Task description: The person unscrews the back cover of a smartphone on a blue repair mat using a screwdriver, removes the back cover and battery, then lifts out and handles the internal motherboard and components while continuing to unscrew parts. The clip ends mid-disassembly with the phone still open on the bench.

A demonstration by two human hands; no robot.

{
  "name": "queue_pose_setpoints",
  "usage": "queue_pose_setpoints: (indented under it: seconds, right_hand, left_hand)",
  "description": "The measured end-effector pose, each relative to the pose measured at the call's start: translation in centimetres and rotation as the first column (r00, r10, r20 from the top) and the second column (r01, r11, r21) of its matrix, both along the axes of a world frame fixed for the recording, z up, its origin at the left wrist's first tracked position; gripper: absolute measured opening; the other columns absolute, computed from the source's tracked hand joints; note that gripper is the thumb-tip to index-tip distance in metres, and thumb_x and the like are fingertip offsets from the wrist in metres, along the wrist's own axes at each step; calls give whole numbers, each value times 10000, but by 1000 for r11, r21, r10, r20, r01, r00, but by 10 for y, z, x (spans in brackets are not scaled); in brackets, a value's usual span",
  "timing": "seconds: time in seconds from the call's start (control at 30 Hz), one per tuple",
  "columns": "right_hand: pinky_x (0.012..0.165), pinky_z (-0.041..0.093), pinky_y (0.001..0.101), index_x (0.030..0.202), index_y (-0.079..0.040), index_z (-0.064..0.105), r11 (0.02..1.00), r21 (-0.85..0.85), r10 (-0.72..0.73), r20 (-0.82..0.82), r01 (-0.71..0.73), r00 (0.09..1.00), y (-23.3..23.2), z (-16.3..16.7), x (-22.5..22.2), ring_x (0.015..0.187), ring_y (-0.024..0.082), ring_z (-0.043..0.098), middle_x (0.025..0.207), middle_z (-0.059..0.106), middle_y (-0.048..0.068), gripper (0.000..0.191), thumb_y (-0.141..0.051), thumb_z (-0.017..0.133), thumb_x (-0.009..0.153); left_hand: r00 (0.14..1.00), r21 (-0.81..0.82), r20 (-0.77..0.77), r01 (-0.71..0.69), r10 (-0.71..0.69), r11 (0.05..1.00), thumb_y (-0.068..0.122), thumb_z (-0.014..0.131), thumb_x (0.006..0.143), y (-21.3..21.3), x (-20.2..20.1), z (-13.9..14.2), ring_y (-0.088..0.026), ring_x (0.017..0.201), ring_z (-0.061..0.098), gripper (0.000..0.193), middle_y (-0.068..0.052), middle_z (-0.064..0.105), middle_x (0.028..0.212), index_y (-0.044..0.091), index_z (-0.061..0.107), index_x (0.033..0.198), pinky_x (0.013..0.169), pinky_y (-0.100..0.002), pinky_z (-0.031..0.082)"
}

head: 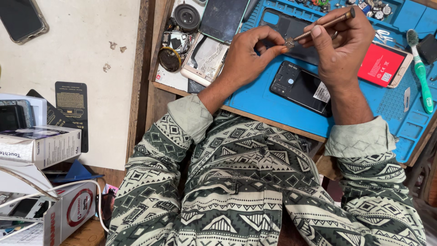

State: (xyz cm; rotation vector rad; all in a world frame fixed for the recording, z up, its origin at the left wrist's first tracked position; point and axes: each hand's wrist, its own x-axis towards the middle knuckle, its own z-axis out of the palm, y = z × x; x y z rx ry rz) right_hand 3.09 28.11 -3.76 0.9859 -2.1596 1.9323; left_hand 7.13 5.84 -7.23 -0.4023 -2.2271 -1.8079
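My left hand pinches a small metal part between thumb and fingertips above a blue repair mat. My right hand grips a thin brown screwdriver, its tip touching that part. Just below both hands a black phone lies back side up on the mat. Under the hands lies a dark phone frame, partly hidden. Both arms wear patterned green and white sleeves.
An opened phone with a red battery and a green toothbrush lie at the mat's right. Speakers and loose phone parts crowd the left of the mat. A dark phone and stacked boxes sit at far left.
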Motion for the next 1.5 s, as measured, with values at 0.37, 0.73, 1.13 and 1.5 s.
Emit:
queue_pose_setpoints:
  seconds: [0.37,0.73,1.13,1.5]
  right_hand:
    - [843,670,322,1183,33,553,999,18,30,-18,-30,999,0,-1,1,954,210,753,1053,707,183,181,-101,675,1188]
    - [822,665,312,1213,24,561,1000,11,18,-42,-18,999,1,-2,1,924,197,754,1037,711,180,164,-76,688,1185]
    - [871,670,320,1199,38,556,998,60,0,-44,2,999,-3,1,8,995,207,749,1049,698,183,96,46,628,1136]
    - [922,652,307,1184,34,551,994,102,-27,-85,35,996,-2,4,10,1055,199,740,1069,666,152,113,84,633,1125]
  left_hand:
    - [1000,24,11,13,-13,1000,178,840,895,0,0,-2,-23,594,565,114,38,761,876,110,763,944,537,-221,446]
    - [1000,-4,6,4,-4,1000,194,860,875,0,0,-2,-30,582,570,138,32,747,847,101,764,913,527,-230,448]
    - [1000,-41,8,-6,6,999,193,855,870,4,1,-6,-47,575,577,132,27,734,840,99,768,906,520,-249,443]
    - [1000,-38,5,1,-1,999,201,856,871,3,0,-6,-51,572,570,145,22,743,857,98,774,930,528,-251,446]
